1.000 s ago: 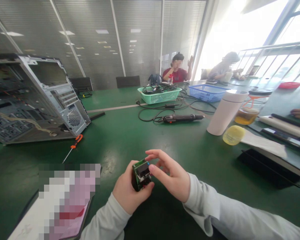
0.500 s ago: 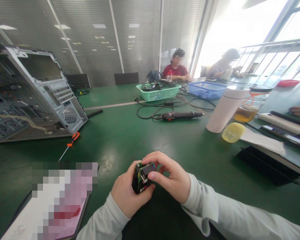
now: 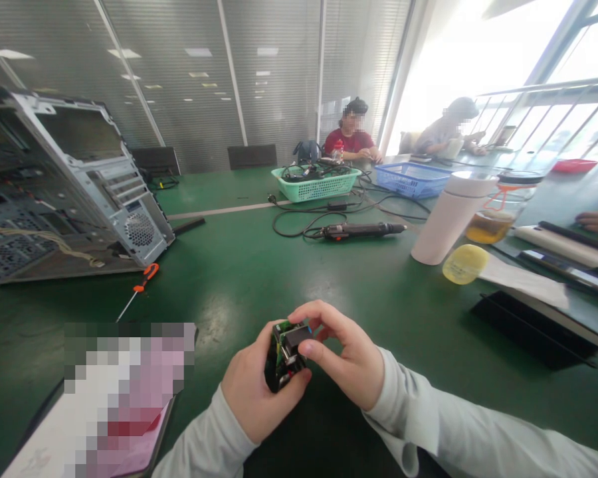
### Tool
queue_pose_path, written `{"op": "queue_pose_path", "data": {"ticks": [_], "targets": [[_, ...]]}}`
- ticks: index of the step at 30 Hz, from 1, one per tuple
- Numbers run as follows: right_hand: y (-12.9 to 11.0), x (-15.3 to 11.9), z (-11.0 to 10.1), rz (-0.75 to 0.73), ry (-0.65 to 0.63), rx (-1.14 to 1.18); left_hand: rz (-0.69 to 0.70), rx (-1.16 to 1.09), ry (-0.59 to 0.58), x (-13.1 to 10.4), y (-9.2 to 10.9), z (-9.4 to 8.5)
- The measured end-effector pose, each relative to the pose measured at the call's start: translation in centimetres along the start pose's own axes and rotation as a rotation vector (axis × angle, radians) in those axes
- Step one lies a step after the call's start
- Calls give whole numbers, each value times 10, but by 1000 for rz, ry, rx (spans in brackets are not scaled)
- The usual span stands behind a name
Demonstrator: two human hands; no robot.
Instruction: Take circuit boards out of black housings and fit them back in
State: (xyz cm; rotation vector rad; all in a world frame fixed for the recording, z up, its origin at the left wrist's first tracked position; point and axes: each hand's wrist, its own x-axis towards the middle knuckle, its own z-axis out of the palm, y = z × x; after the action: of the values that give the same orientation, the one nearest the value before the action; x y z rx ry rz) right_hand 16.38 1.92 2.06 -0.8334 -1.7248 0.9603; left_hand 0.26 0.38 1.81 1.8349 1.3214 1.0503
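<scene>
A small black electronic device with a green circuit board (image 3: pixel 282 352) is held low over the near side of the table. My left hand (image 3: pixel 259 385) wraps around its left side and underside, with the thumb along the near edge. On the right, the fingertips and thumb of my right hand (image 3: pixel 341 352) pinch a dark rectangular block (image 3: pixel 297 336) at the device's upper right. A bit of blue shows at the block's far end. Whether the block is fixed to the board, I cannot tell. My fingers hide part of the casing.
An open computer case (image 3: pixel 80 186) stands at left, an orange-handled screwdriver (image 3: pixel 138 288) beside it. Ahead lie a corded electric screwdriver (image 3: pixel 361 230) and a green basket (image 3: pixel 319 189) of cables. A pale tumbler (image 3: pixel 443 222) stands right. Two people sit at the far side.
Both hands and the device have shifted very slightly, and the device appears turned a little. The grip of both hands stays the same.
</scene>
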Motion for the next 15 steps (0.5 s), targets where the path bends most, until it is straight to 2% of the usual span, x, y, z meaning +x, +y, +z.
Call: {"op": "queue_pose_path", "data": {"ticks": [4,8,13,15], "targets": [[4,0,0,56,23,136,-45,-181,-77,1,-8,1],[4,1,-1,-13,81,283,-142,-493,-179,9,-13,0],[-1,1,-2,12,107,329,-247,-519,-225,14,-15,-3],[-2,0,-3,32,85,302,-271,-504,-180,12,-17,-3]]}}
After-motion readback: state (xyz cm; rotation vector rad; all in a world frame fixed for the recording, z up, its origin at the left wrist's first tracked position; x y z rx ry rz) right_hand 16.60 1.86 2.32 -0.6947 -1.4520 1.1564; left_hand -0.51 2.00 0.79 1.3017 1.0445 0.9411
